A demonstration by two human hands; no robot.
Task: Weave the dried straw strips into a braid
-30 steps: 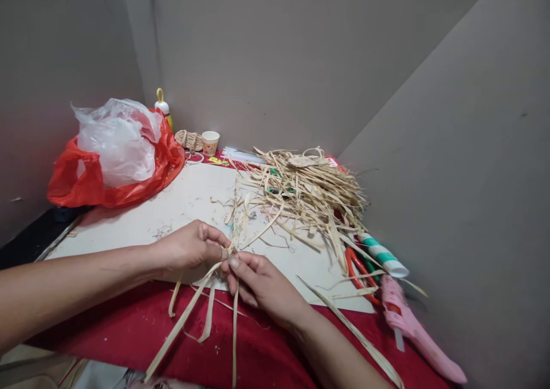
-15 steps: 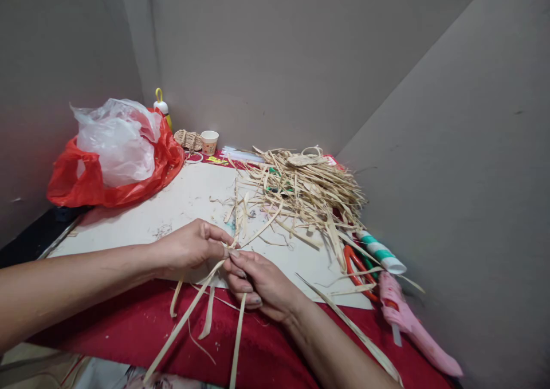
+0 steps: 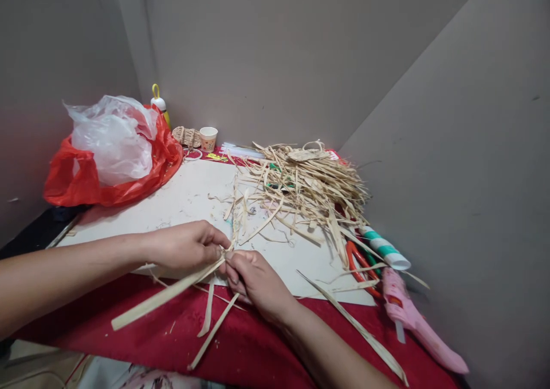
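Note:
Both hands meet over the front edge of the white board (image 3: 172, 200). My left hand (image 3: 184, 244) pinches a braid of pale dried straw (image 3: 234, 228), whose thin finished-looking length runs away from me across the board. My right hand (image 3: 255, 280) is closed on the same spot, thumb and forefinger pressed together on the straw strands. One wide straw strand (image 3: 158, 300) points out to the lower left from between the fingers. A narrower strand (image 3: 215, 329) hangs below my right hand over the red cloth (image 3: 141, 331). The exact crossing of the strands is hidden by the fingertips.
A heap of dried straw (image 3: 318, 177) lies at the back right. Near it are red-handled scissors (image 3: 354, 263), a striped roll (image 3: 389, 251) and a pink glue gun (image 3: 412, 320). A red plastic bag (image 3: 64, 177), a paper cup (image 3: 208, 140) and a woven straw piece (image 3: 187, 137) stand at the back left.
The wide strand has swung up and leftward, and the narrower one now slants toward the lower left. Both hands stay closed together on the braid, shifted slightly left.

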